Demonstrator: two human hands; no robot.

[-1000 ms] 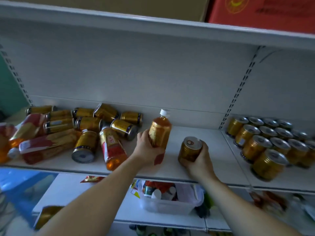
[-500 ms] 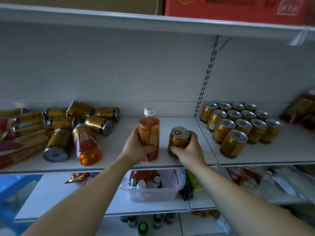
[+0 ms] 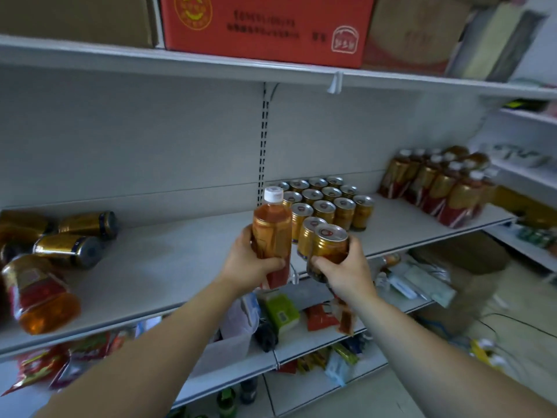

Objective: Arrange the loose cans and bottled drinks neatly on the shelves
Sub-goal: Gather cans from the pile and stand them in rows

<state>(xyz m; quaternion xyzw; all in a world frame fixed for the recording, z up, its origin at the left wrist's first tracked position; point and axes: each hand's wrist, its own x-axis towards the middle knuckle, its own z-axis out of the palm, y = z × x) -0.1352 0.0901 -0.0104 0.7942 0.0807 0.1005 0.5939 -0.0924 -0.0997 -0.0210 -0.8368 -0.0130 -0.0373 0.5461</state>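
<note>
Since a second ago I've lifted both drinks off the shelf point(image 3: 168, 267): my left hand point(image 3: 250, 263) grips the upright bottle point(image 3: 271, 227), my right hand point(image 3: 343, 273) the can point(image 3: 328, 245), standing cans point(image 3: 328, 203) just beyond at one o'clock, loose cans point(image 3: 72, 248) at nine.

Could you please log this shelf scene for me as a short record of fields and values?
left hand: grips the amber bottle, upright, white cap on
right hand: grips a gold can, slightly tilted
sorted cans: upright in rows, right half of the shelf
sorted bottles: upright group, far right
loose cans: on their sides, left end
loose bottle: on its side, near the front edge
above: red carton on the upper shelf
</note>
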